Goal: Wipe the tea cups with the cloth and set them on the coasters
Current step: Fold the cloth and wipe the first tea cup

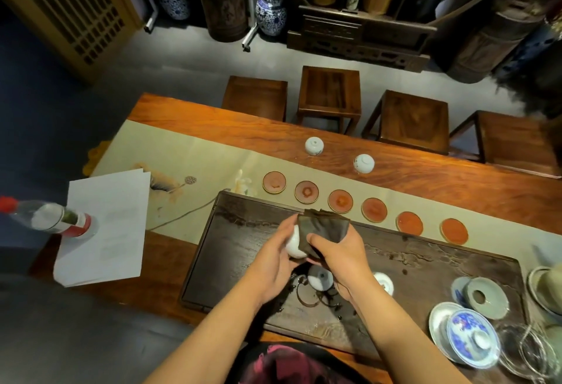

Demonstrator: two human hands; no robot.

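My left hand [275, 257] holds a small white tea cup [293, 245] above the dark tea tray [243, 231]. My right hand [340, 257] presses a folded dark cloth [322, 227] against that cup. Two more white cups [319, 280] [383, 282] sit on the tray under my hands, partly hidden. Two cups stand upside down on the bare wood at the far side [313, 145] [364, 163]. Several round red-brown coasters run in a row along the cream runner, from the left one [274, 182] to the right one [454, 231]; nothing stands on them.
A clear bottle with a red cap [51, 216] stands on white papers [103, 225] at the left. Lidded bowls, saucers [483, 297] [468, 333] and glassware [529, 350] crowd the tray's right end. Wooden stools [330, 95] line the table's far side.
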